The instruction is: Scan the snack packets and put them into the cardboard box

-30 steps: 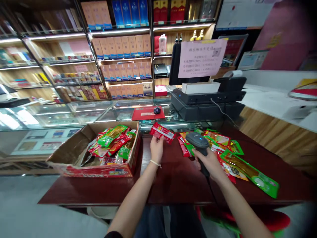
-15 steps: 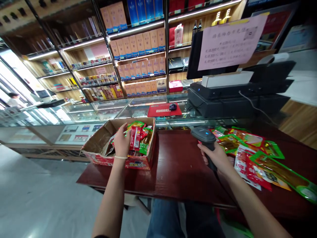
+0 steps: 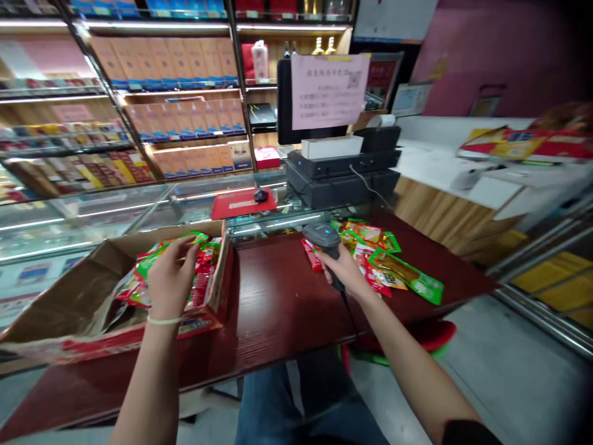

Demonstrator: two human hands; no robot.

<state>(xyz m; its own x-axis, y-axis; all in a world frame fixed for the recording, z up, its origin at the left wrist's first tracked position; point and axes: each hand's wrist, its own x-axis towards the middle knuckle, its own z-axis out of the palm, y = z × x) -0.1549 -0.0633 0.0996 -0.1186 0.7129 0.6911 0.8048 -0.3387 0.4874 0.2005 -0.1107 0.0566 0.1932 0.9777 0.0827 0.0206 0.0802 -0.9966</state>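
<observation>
My left hand (image 3: 170,281) hovers over a cardboard box (image 3: 69,303) on the left of the dark red table. Its thumb and index finger stand apart, the other fingers are partly hidden, and I see nothing held between them. Snack packets (image 3: 204,278) in red and green fill the box's right part, close beneath the fingertips. My right hand (image 3: 345,269) is wrapped round the grip of a black barcode scanner (image 3: 323,236), whose head points away to the left and shows a blue light. Just beyond it lies a pile of snack packets (image 3: 365,232), one long and green-edged (image 3: 407,278).
A glass counter (image 3: 194,204) runs behind the table (image 3: 273,296), carrying a red mouse pad (image 3: 227,204) with a mouse (image 3: 260,195). A monitor with a pink paper sign (image 3: 328,93) stands above a black cash drawer (image 3: 343,185). The scanner's cable (image 3: 351,315) hangs over the table's front edge.
The view has swung to the right and the box looks nearer. My left hand is still above the packets, its fingers a little more curled. The scanner remains in my right hand.
</observation>
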